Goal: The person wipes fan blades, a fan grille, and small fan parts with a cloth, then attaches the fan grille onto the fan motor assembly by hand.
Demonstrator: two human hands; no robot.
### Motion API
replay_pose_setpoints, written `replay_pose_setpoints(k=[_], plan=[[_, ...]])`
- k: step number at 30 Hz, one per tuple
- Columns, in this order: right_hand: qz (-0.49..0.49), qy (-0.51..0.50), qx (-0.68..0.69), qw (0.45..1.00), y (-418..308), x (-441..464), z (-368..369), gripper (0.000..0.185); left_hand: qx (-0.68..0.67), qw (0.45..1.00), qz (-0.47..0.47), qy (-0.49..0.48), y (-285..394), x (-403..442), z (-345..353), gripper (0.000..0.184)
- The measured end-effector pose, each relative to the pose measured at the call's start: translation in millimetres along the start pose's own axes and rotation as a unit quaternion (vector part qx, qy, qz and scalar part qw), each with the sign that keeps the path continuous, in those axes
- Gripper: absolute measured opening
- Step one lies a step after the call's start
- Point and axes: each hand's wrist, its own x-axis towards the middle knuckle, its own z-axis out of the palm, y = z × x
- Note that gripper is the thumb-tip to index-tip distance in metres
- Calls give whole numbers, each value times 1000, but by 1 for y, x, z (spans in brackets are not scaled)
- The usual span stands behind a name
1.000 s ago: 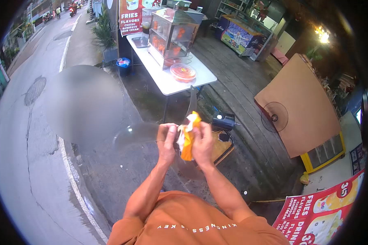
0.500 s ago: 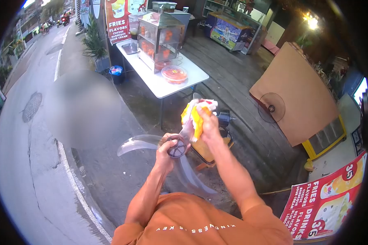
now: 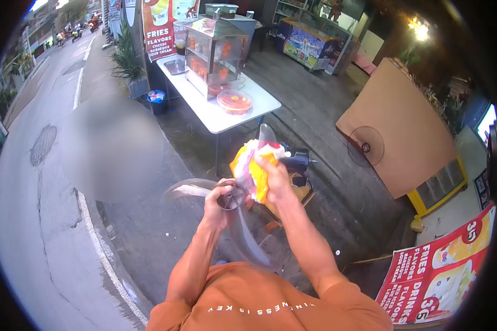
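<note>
My left hand [image 3: 215,205] is closed around the hub of a translucent fan blade [image 3: 248,237], which has three curved wings. One wing sticks out to the left and another hangs down toward my shirt. My right hand [image 3: 277,179] grips a yellow and white cloth [image 3: 242,160] wrapped around the upper wing. That wing's tip shows beyond the cloth, and its middle is hidden. Just behind my right hand, a dark fan motor [image 3: 297,160] with a thin shaft sits by a small stool [image 3: 302,193] with a wooden-coloured seat, partly covered by my arm.
A white table [image 3: 210,122] ahead bears a glass food display case [image 3: 215,55] and a round lidded tray [image 3: 234,102]. To the right, a round fan guard [image 3: 365,147] leans near a large brown board [image 3: 403,127]. The road [image 3: 33,220] runs along the left.
My right hand and the cloth have slid down the upper wing toward the hub, exposing more of its tip. The fan blade has shifted slightly left and turned a little.
</note>
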Motion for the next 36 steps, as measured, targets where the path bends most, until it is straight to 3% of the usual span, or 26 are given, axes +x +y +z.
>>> replay_pose_setpoints(k=[3,7,10,13,15,17,19,23,24,25,27,29,32,35,36], plan=[[-38,118,23,992,-16,31,-19,27,81,995,10,-53,-1,3,-2,33],[-133,174,55,974,-61,46,-51,27,73,996,11,-55,-1,-1,-9,34],[-49,96,47,993,-36,22,-64,33,-2,1000,25,-12,-8,2,-12,33],[25,12,82,996,27,-22,-41,44,-131,980,-35,-147,-14,11,-24,27],[12,-53,46,997,50,-47,-3,51,-116,989,-30,-89,-21,15,-12,24],[-68,-19,-141,988,82,-41,-24,55,-91,995,-33,-5,-29,24,-20,24],[-99,39,-293,950,85,-41,-31,58,-102,994,-42,-9,-27,20,-21,22],[-83,130,-257,954,51,-58,-34,58,-123,992,-11,-16,-30,17,-35,20],[-6,71,-250,966,46,-63,-33,57,-90,996,6,10,-32,20,-39,17],[69,6,-245,967,45,-71,-33,57,-76,996,21,-30,-25,10,-24,16],[207,-106,-103,967,47,-90,-25,54,37,997,69,21,-30,17,-27,22],[388,-236,40,890,40,-109,-18,51,165,982,92,-24,-28,16,-30,27],[321,-250,87,909,75,-116,-32,54,334,926,169,-57,-31,29,-53,41],[373,-297,148,867,72,-107,-33,59,358,922,99,-109,-10,16,-47,49],[389,-268,137,871,54,-110,-22,64,396,900,138,-120,4,4,-35,64]])
